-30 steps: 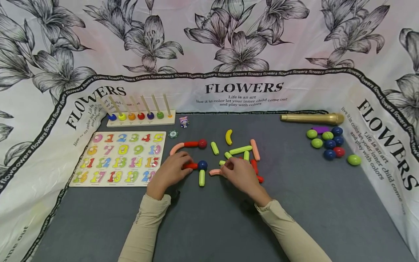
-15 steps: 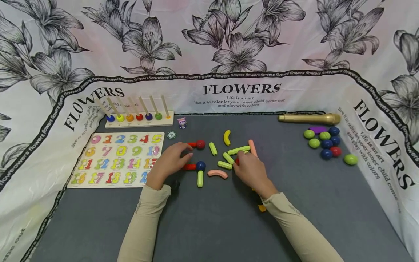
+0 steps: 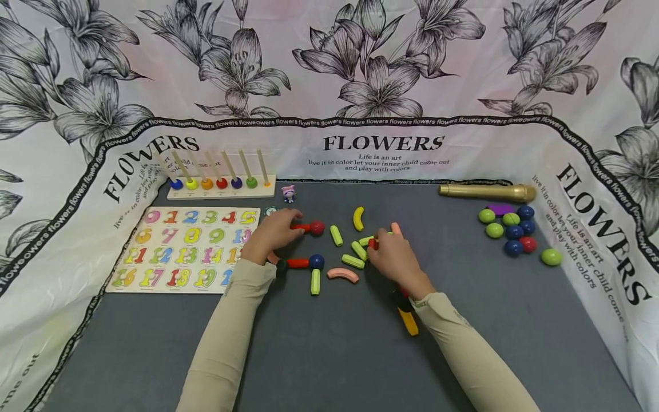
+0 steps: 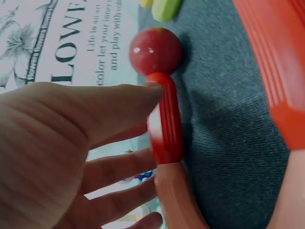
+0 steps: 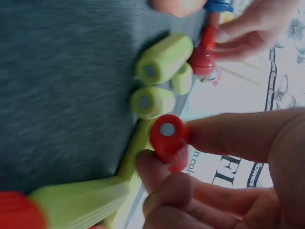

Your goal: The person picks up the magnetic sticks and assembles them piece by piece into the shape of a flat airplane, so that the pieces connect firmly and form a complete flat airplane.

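Note:
My left hand (image 3: 273,233) pinches a red magnetic rod (image 4: 169,126). A red ball (image 4: 156,50) sits on one end of that rod, and a pink curved rod (image 4: 177,193) meets the other. Between thumb and fingertips, my right hand (image 3: 399,260) holds another red magnetic rod (image 5: 161,142), its round metal end showing. Around it lie several light green rods (image 3: 358,250). Nearer to me is a joined piece with a red rod (image 3: 298,263), a blue ball (image 3: 316,262) and a green rod (image 3: 315,282). Beside it lies a pink curved rod (image 3: 342,274).
On the left lie a number puzzle board (image 3: 165,290) and a peg stand (image 3: 221,194) with a small figurine (image 3: 289,193) beside it. A gold microphone (image 3: 484,193) and several balls (image 3: 513,232) are at right. A yellow curved rod (image 3: 358,218) lies behind; an orange rod (image 3: 409,323) is near my right wrist.
My left hand has moved from the rod by the blue ball up to the one with the red ball. My right hand has left the pink curved rod, moved right and taken a red rod.

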Tool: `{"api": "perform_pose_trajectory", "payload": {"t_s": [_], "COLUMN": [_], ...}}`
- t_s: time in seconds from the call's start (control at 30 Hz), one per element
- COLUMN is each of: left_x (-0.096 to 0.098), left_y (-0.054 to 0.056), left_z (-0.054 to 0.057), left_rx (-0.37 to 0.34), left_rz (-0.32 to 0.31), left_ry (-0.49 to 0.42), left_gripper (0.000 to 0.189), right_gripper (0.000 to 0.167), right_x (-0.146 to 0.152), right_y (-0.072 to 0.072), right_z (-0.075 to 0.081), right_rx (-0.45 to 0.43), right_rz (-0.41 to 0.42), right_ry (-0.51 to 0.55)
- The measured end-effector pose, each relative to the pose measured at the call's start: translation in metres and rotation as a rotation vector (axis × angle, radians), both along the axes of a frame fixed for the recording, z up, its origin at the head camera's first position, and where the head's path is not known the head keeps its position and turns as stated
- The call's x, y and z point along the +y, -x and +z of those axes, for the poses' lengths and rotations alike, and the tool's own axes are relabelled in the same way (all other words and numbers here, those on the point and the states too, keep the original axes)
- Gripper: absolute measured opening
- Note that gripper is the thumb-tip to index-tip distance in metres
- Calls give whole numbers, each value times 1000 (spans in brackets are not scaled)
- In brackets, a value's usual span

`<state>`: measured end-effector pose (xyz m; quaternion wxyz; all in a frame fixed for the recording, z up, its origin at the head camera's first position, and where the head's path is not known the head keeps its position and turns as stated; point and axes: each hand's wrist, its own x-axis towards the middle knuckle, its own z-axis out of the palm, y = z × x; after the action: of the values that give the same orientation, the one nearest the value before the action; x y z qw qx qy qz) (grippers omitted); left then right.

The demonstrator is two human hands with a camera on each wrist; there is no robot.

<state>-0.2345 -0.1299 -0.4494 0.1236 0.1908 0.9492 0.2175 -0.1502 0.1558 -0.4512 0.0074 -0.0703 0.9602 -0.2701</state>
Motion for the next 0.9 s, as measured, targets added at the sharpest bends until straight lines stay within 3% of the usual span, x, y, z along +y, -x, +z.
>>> {"api": "perform_pose_trajectory", "payload": {"t_s": [0.17, 0.47, 0.7, 0.9], "left_x": [-1, -2, -4, -5], "left_y": [3, 9, 9, 8], "left_z": [-3, -6, -7, -8], "left_rx": [3, 30, 23, 10], "left_rz": [-30, -71, -77, -70], "left_ry": [33, 20, 3, 8], "left_gripper": [33, 23, 20, 21], "right_gripper": [34, 35, 32, 31], "right_x": [-10, -42, -68, -82], "right_y": [18, 53, 81, 93], "right_z": [9, 16, 19, 13], "right_rx": [-41, -105, -161, -183], "right_rz": [-19, -36, -68, -90], "right_ry": [162, 380, 401, 376]}}
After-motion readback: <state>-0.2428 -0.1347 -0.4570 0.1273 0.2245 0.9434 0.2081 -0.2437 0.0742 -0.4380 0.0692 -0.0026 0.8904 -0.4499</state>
